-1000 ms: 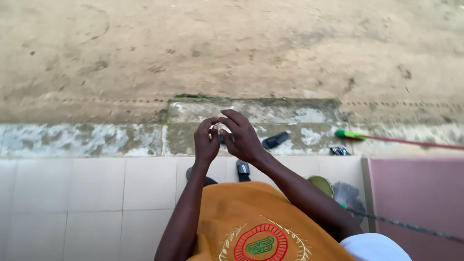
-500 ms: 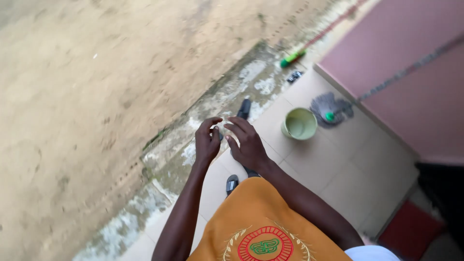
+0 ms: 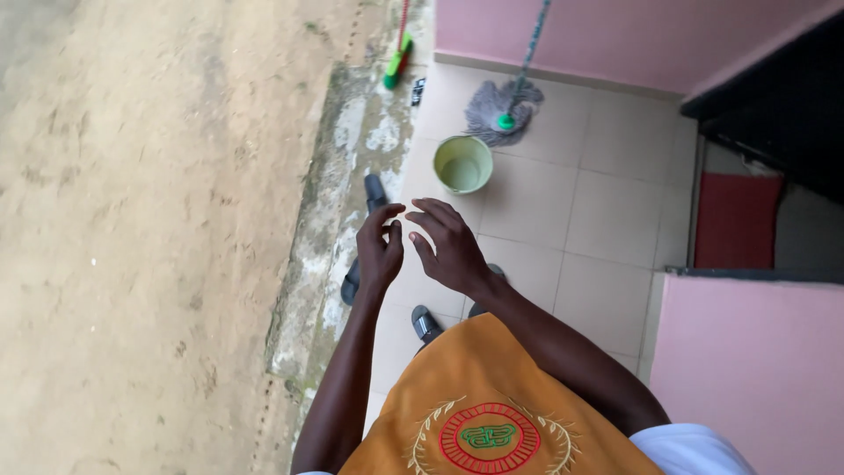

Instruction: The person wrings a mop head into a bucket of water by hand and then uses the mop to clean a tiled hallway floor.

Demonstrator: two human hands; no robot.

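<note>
My left hand and my right hand are raised close together in front of me, above the edge of a white tiled floor. The left hand's fingers curl in, with the fingertips meeting the thumb; I cannot make out anything between them. The right hand's fingers are spread and hold nothing. The two hands sit a finger's width apart. Below them hangs my orange garment with a round red and green emblem. My feet in dark slippers stand on the tiles.
A pale green bucket stands on the tiles ahead, with a grey mop behind it against the pink wall. Loose black slippers lie on the worn concrete step. Sandy ground is left; a red mat right.
The view has swung round to the right, bringing the bucket, mop, red mat and doorway into view. My hands stay raised together; the right hand's fingers have spread a little.
</note>
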